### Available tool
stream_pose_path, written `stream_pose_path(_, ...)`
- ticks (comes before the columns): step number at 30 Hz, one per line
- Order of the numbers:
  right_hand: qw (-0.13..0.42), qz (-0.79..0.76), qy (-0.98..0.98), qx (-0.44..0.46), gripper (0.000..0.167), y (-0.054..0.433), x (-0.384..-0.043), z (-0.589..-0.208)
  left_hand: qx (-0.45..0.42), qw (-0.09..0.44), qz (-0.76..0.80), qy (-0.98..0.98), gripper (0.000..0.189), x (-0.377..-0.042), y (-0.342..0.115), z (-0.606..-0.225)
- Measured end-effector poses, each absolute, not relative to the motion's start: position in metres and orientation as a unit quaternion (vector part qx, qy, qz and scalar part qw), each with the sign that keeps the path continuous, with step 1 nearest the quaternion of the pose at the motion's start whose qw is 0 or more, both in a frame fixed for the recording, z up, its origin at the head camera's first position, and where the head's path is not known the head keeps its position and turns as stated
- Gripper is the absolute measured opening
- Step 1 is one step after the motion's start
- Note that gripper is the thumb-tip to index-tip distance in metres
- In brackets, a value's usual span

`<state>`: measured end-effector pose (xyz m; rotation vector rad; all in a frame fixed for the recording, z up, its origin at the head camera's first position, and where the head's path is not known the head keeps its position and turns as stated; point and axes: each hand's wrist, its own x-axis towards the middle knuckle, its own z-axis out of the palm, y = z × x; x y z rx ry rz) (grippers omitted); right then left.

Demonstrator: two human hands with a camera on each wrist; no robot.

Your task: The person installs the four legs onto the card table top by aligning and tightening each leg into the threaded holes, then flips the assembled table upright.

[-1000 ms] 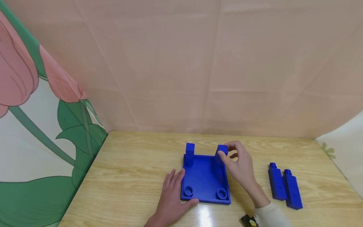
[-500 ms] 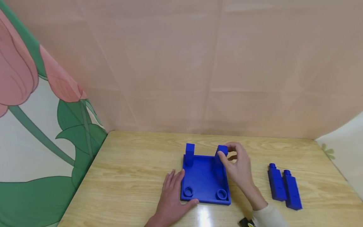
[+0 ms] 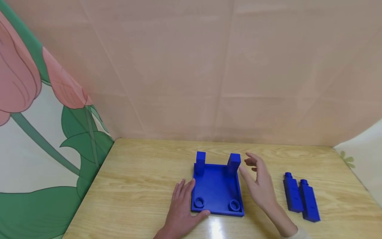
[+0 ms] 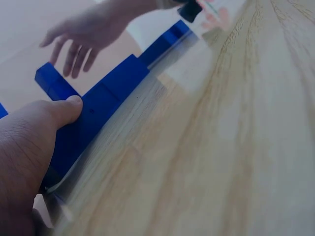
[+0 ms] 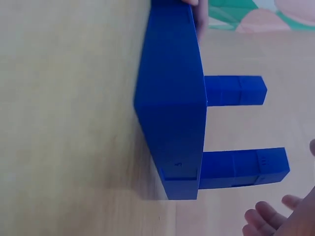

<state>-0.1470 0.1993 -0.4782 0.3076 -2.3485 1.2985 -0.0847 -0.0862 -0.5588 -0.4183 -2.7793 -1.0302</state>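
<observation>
Left hand, grip spread, touching left and near edges of blue tray on worktop; two blue blocks lying right; right hand, grip spread, beside the right of two posts upright at tray's far corners.

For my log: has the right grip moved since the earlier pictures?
Yes; in the head view, the right grip let go of the right upright post, shifting rightward against the blue tray.

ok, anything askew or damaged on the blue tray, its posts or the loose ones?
Nothing stands out. The tray lies flat, the mounted posts look upright at its far corners, and the loose posts lie side by side, slightly staggered. No visible damage.
</observation>
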Motion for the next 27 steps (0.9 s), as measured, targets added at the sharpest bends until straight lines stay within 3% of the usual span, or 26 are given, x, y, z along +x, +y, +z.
stream_pose_path(8, 0.223, 0.446, -0.861, 0.103, 0.058, 0.221, -0.114, -0.479, -0.138, 0.072, -0.349, -0.924, 0.106, -0.084, -0.087, -0.558)
stream_pose_path(19, 0.211, 0.361, -0.908, 0.003, 0.068, 0.265, -0.078, -0.494, -0.143, 0.071, -0.346, -0.925, 0.106, -0.083, -0.086, -0.557)
stream_pose_path(27, 0.279, 0.38, -0.881, -0.049, 0.069, 0.294, -0.064, -0.512, -0.144, 0.08, -0.342, -0.925, 0.106, -0.084, -0.086, -0.557)
